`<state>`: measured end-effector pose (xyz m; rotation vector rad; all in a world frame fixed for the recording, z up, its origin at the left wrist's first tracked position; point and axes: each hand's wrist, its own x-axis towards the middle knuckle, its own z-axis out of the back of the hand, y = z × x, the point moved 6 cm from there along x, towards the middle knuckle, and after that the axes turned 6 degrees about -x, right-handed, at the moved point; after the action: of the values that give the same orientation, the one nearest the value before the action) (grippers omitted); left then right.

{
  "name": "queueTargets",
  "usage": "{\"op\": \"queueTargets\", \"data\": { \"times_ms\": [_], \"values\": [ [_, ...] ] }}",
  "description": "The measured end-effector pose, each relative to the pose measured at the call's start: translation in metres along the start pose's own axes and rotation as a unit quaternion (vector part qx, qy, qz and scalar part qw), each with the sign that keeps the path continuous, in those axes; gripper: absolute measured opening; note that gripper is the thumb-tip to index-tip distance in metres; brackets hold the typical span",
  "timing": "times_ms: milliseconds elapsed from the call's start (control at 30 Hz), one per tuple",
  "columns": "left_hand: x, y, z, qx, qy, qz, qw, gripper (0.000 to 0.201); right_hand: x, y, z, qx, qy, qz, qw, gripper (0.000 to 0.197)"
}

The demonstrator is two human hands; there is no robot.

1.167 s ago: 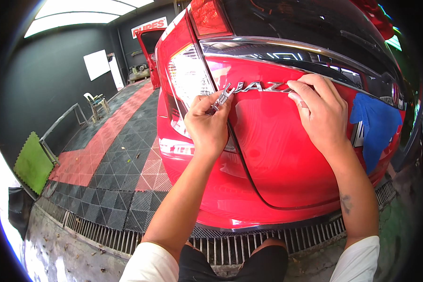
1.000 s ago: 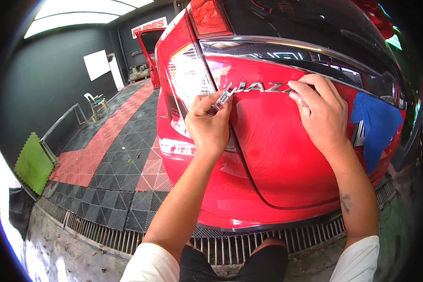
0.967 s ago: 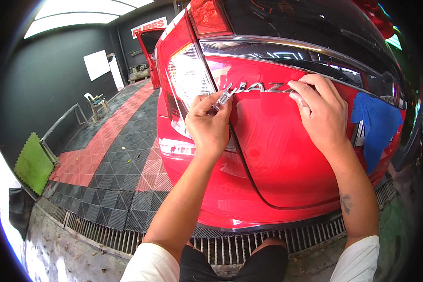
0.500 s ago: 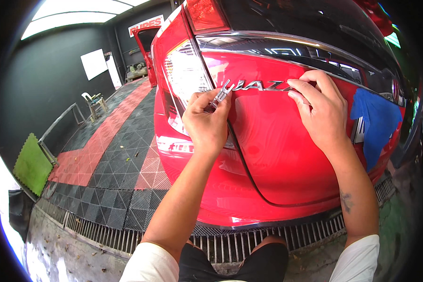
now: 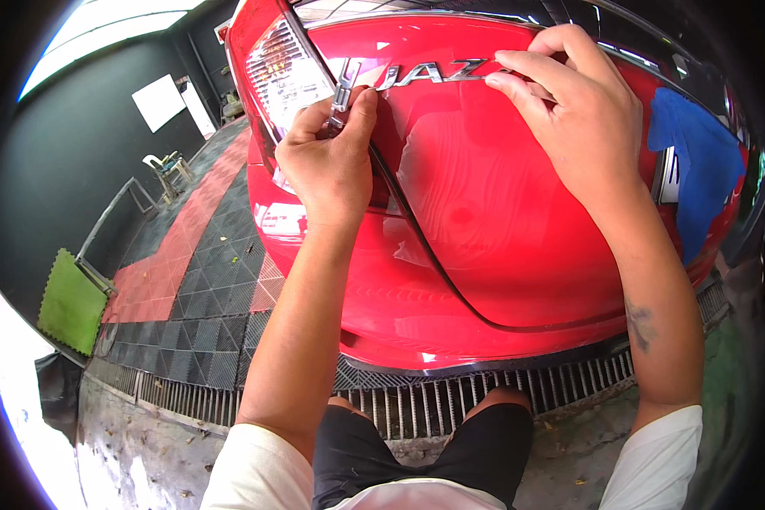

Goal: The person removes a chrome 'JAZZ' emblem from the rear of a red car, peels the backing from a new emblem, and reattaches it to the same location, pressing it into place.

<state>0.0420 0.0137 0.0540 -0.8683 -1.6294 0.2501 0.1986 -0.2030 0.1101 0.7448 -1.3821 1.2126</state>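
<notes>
In front of me is the rear of a red car (image 5: pixel 459 255), with chrome letter badges (image 5: pixel 433 73) in a row across its tailgate. My left hand (image 5: pixel 330 161) pinches a small shiny silver piece with a forked top (image 5: pixel 344 89) between thumb and fingers. It is held upright, just left of the badge row and in front of the tail light (image 5: pixel 285 81). My right hand (image 5: pixel 578 110) is at the right end of the row, thumb and forefinger closed around the end of the lettering. Those fingers hide the last part of the badge.
Blue masking film (image 5: pixel 697 170) covers part of the tailgate at the right. A metal drain grate (image 5: pixel 425 408) runs along the floor below the bumper. Further left are a green floor tile (image 5: pixel 72 302) leaning on a frame, a chair (image 5: pixel 170 172), and black and red floor tiles (image 5: pixel 191 255).
My view has tilted downward, so car and hands sit higher in the picture. The silver piece now stands more upright in my left hand. My right fingertips are nearer the visible letters.
</notes>
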Motion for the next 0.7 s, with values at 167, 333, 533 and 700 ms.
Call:
{"op": "queueTargets", "data": {
  "times_ms": [167,333,533,700],
  "values": [
    [-0.001,-0.002,0.014,-0.069,-0.032,0.017,0.997,0.022,0.005,0.009,0.004,-0.031,-0.003,0.005,1.000,0.024],
    [-0.067,0.009,0.069,-0.097,-0.079,0.092,0.988,0.039,0.001,0.004,0.005,-0.034,0.000,0.003,0.999,0.022],
    [-0.114,-0.024,0.044,0.205,0.197,-0.223,0.932,0.024,0.003,0.003,0.004,-0.019,-0.009,0.015,1.000,0.022],
    [-0.095,-0.044,-0.003,0.289,0.228,-0.296,0.881,0.056,0.001,-0.001,0.000,-0.020,-0.014,0.001,1.000,0.021]
  ]
}}
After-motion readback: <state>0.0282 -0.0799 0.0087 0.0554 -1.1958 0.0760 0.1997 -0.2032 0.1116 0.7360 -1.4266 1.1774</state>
